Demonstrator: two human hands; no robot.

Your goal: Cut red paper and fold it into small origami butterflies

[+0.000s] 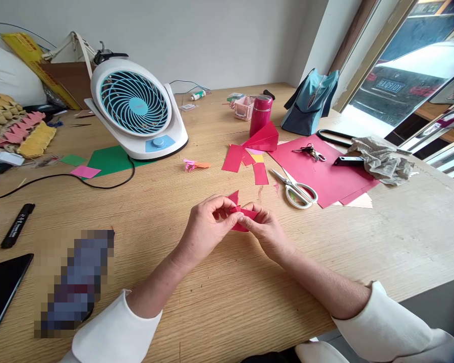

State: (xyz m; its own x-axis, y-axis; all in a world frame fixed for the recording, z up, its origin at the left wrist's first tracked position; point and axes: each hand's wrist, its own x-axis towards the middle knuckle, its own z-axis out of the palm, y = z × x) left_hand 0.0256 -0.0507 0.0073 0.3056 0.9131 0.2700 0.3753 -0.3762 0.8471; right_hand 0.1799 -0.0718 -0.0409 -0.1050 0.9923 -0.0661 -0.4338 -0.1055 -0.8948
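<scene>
Between my two hands is a small piece of folded red paper (247, 214), with pointed flaps sticking out above and to the right. My left hand (212, 222) pinches its left side between thumb and fingers. From the other side my right hand (265, 228) grips it, and the two thumbs meet near its middle. Fingers cover part of the folds. Beyond the hands lie cut red paper pieces (232, 158) and a pair of white-handled scissors (301, 195). A small pink and orange folded paper figure (195, 165) rests to the left of those pieces.
A white and blue fan (136, 106) stands at the back left, its black cable (98, 187) curving over the table. Large red sheets (325, 166) carry keys (310, 151) and a grey cloth (386, 159). Behind are a pink flask (261, 115) and a blue bag (310, 103).
</scene>
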